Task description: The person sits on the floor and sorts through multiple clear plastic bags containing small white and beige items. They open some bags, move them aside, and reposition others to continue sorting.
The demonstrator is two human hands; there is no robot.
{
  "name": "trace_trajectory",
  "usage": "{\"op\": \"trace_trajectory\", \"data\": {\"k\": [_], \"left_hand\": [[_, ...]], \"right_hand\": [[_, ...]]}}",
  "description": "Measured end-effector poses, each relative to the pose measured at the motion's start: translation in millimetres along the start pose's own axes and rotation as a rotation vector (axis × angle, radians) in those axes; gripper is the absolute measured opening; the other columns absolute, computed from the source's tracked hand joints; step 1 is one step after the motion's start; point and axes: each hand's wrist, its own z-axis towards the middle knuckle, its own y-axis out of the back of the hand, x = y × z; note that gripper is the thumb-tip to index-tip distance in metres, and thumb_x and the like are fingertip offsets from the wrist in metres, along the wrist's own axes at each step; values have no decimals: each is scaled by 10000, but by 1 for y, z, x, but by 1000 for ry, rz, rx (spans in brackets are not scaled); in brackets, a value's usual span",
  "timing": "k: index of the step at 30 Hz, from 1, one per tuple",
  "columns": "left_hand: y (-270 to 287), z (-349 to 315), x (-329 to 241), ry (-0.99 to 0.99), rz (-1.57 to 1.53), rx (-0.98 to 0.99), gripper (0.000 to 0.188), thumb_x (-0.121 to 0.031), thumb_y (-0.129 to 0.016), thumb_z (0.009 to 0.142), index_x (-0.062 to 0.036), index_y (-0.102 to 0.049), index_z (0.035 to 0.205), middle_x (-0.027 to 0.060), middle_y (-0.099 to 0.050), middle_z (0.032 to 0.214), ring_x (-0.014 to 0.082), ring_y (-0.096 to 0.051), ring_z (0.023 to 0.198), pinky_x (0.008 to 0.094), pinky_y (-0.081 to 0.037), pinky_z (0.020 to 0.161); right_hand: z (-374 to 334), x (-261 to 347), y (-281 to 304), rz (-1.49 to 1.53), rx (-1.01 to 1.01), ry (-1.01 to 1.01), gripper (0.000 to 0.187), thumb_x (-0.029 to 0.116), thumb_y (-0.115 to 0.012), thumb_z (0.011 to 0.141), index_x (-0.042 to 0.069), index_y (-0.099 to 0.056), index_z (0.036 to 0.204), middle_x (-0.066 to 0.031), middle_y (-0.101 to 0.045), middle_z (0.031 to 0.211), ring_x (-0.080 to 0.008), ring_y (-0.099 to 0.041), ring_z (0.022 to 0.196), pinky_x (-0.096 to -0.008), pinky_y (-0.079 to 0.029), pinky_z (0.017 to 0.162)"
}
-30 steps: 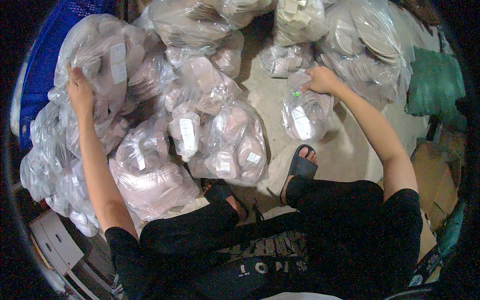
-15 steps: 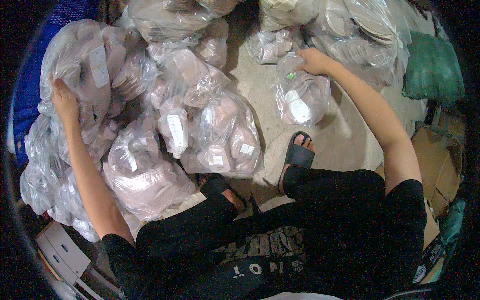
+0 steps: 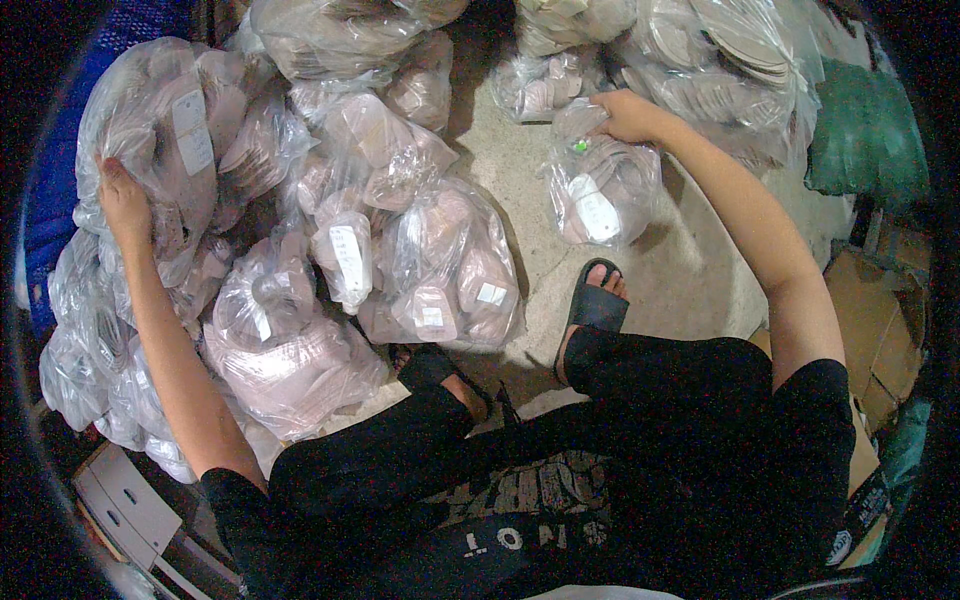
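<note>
A small bag [image 3: 617, 180] at 2 o'clock, a large bag [image 3: 160, 110] at 10 o'clock.
The right hand [image 3: 632, 118] grips the small bag's top; the left hand [image 3: 125, 200] touches the large bag, whether gripping I cannot tell. Bunching more plastic should prevent tearing.

The floor [image 3: 522, 195] leaves passage between the left bag pile [image 3: 268, 290] and small right bag [image 3: 625, 190], big bags [image 3: 715, 90] blocking far right.
</note>
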Motion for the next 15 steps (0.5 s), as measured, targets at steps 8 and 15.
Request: {"op": "trace_trajectory", "data": {"k": [8, 15], "left_hand": [[8, -4, -16, 73, 7, 48, 702, -539, -334, 1059, 75, -526, 1341, 280, -690, 992, 387, -645, 946, 407, -467, 867], [10, -8, -24, 102, -40, 13, 715, -557, -322, 1053, 56, -555, 1338, 308, -627, 1227, 427, -578, 1192, 409, -427, 998]], "right_hand": [[-1, 3, 3, 2, 34, 31, 476, 319, -773, 805, 1, -650, 1137, -262, -686, 1061, -444, -643, 1035, -477, -506, 894], [-1, 3, 3, -19, 30, -2, 461, 315, -772, 806, 0, -647, 1119, -253, -687, 1066, -434, -645, 1036, -481, -503, 896]]}}
